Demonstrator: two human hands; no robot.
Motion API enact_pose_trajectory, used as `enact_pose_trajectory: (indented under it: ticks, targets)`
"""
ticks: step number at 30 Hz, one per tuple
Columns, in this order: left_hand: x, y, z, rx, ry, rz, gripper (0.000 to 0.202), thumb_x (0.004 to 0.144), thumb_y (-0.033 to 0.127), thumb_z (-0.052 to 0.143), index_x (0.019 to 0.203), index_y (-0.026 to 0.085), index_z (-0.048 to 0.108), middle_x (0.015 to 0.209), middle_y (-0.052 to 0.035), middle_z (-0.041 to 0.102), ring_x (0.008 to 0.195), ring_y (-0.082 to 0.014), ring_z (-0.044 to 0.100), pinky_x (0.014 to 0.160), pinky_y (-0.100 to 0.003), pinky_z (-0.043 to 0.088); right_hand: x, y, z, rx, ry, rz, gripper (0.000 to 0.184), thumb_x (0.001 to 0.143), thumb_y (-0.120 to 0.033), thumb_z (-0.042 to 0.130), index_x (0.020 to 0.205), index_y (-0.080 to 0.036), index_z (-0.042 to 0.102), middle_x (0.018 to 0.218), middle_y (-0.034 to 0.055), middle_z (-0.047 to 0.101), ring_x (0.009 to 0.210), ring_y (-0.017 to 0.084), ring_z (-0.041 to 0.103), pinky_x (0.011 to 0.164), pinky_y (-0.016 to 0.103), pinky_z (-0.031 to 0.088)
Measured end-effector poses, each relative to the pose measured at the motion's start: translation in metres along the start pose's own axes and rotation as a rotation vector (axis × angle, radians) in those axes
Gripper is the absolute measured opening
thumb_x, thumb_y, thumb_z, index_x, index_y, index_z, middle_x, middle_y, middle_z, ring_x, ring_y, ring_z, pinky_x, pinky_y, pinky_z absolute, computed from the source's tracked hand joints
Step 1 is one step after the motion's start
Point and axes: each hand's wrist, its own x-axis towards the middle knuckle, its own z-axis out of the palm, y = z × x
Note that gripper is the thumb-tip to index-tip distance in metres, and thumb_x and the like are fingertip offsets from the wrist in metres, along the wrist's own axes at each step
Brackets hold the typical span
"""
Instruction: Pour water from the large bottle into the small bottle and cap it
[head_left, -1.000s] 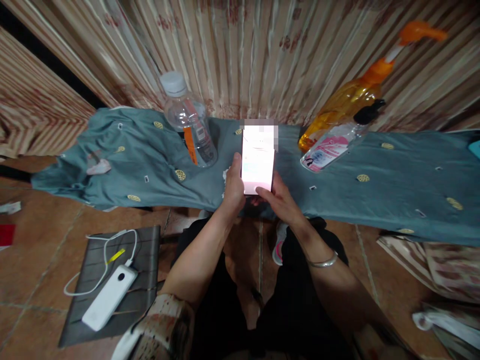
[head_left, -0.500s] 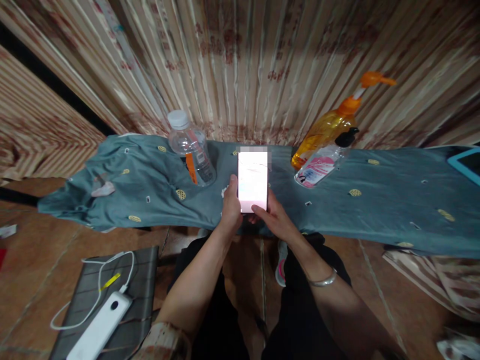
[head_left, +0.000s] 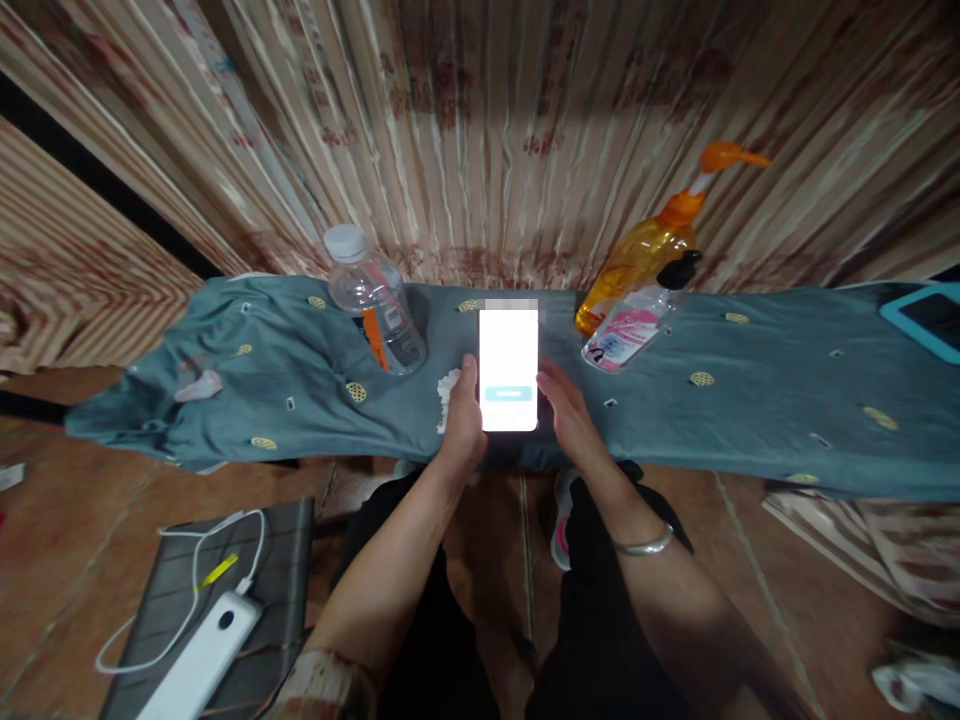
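Observation:
A phone with a bright white screen is upright in front of me, over the teal cloth. My left hand grips its left edge, thumb along the side. At the phone's right edge is my right hand, fingers curled against it; a silver bangle circles that wrist. My legs in black trousers show below.
On the cloth stand a clear water bottle, an orange pump bottle and a small pink-labelled bottle. A white power bank with a cable lies on a grey board at lower left. A teal tablet sits at far right. Striped curtains hang behind.
My right thumb has come off the screen and the hand now rests along the phone's right edge. The screen changed to white with a pale blue bar. The view shifted slightly.

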Motion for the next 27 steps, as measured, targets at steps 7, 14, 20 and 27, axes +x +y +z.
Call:
enact_pose_trajectory:
  ticks: [7, 14, 20, 27]
  targets:
    - [-0.003, -0.011, 0.002, 0.015, -0.062, 0.017, 0.048, 0.079, 0.058, 0.064, 0.092, 0.012, 0.070, 0.085, -0.0096, 0.077, 0.096, -0.0252, 0.073, 0.086, -0.033, 0.056, 0.002, 0.003, 0.000, 0.125, -0.001, -0.001, 0.035, 0.080, -0.044, 0.055, 0.102, -0.021, 0.068, 0.101, 0.0037, 0.074, 0.108, 0.028, 0.064, 0.095, 0.042, 0.049]
    - [-0.005, -0.011, 0.004, 0.032, -0.091, 0.003, 0.048, 0.082, 0.057, 0.060, 0.093, 0.012, 0.071, 0.088, -0.0102, 0.078, 0.101, -0.0263, 0.072, 0.090, -0.035, 0.055, 0.004, 0.007, -0.004, 0.129, -0.040, 0.011, 0.035, 0.078, -0.038, 0.052, 0.104, -0.022, 0.068, 0.101, 0.0024, 0.074, 0.107, 0.028, 0.064, 0.093, 0.042, 0.050]
    - [-0.007, -0.014, 0.002, 0.026, -0.142, -0.007, 0.046, 0.085, 0.055, 0.058, 0.099, 0.013, 0.070, 0.098, -0.0101, 0.077, 0.106, -0.0259, 0.070, 0.093, -0.035, 0.054, 0.003, 0.002, -0.004, 0.094, -0.028, 0.019, 0.033, 0.075, -0.037, 0.052, 0.098, -0.022, 0.069, 0.099, 0.0034, 0.074, 0.106, 0.028, 0.064, 0.090, 0.042, 0.052]
    - [-0.010, -0.007, 0.005, 0.015, -0.122, -0.070, 0.044, 0.093, 0.049, 0.048, 0.099, 0.013, 0.071, 0.097, -0.0112, 0.078, 0.107, -0.0265, 0.070, 0.094, -0.037, 0.055, 0.002, 0.001, -0.010, 0.133, -0.157, 0.014, 0.037, 0.073, -0.028, 0.050, 0.106, -0.026, 0.068, 0.111, -0.0004, 0.072, 0.114, 0.027, 0.062, 0.101, 0.044, 0.046]
